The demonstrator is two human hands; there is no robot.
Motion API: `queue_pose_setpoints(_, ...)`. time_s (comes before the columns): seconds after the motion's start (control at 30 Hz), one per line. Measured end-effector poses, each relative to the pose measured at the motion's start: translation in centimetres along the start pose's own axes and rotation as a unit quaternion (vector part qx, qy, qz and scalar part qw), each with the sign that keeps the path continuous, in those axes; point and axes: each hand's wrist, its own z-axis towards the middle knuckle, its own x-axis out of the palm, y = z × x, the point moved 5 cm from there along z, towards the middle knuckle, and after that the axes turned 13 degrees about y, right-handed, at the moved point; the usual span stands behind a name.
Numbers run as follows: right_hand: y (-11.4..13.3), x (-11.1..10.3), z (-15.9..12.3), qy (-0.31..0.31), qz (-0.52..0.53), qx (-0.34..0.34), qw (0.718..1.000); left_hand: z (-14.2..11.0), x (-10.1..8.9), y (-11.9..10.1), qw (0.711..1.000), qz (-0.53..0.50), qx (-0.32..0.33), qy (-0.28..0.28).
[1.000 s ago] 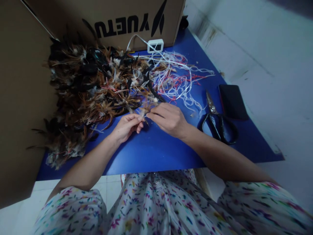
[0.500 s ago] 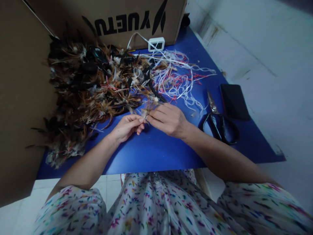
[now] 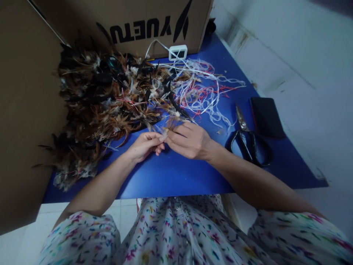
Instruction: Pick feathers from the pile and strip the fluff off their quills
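right hand (image 3: pixel 190 140) drawn nearer left hand (image 3: pixel 145 146), both pinching a feather tuft (image 3: pixel 171 124), upside-down "yuetu" (image 3: pixel 137 30) on cardboard box (image 3: pixel 124 13)

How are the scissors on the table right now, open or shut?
Shut, as far as the view shows: the scissors' blades lie together, narrowing to one tip on the blue table.

Feather tuft (image 3: pixel 167 130) between both hands (image 3: pixel 145 147) (image 3: pixel 190 140)
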Motion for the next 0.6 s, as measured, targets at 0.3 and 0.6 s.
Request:
queue_pose_setpoints(0.3, 0.3, -1.0, 0.6, -0.015, -0.05, -0.021, 0.998, -0.1, 0.0, -0.1, 1.0, 0.003, 0.007, -0.005)
queue_pose_setpoints(0.6, -2.4, -1.0, -0.5, -0.12, 0.169, 0.191, 0.96, 0.1, -0.6, -0.6, 0.995, 0.02, 0.078, -0.059)
